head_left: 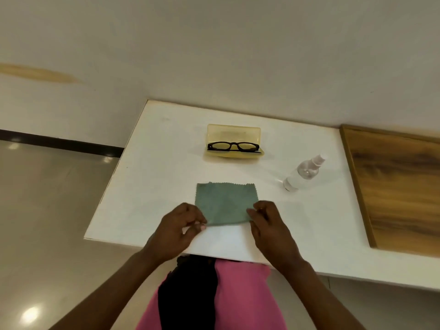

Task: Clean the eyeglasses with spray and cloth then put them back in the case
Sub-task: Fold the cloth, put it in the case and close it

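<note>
Head cam's got both hands pinching the near corners of the green cloth (225, 203) flat on the white tabletop (152, 177), left hand (177, 231) and right hand (270, 227), with the eyeglasses (233, 146) sitting in the open yellow case (233, 132) behind it and the spray bottle (303, 173) lying off to the right.

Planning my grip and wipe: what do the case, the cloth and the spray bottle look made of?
Case: translucent yellow hard plastic, glossy; the lid lets light through. Cloth: matte grey-green woven fabric, likely microfibre, zigzag-cut edge. Spray bottle: clear plastic, probably, with a whitish nozzle.
</note>
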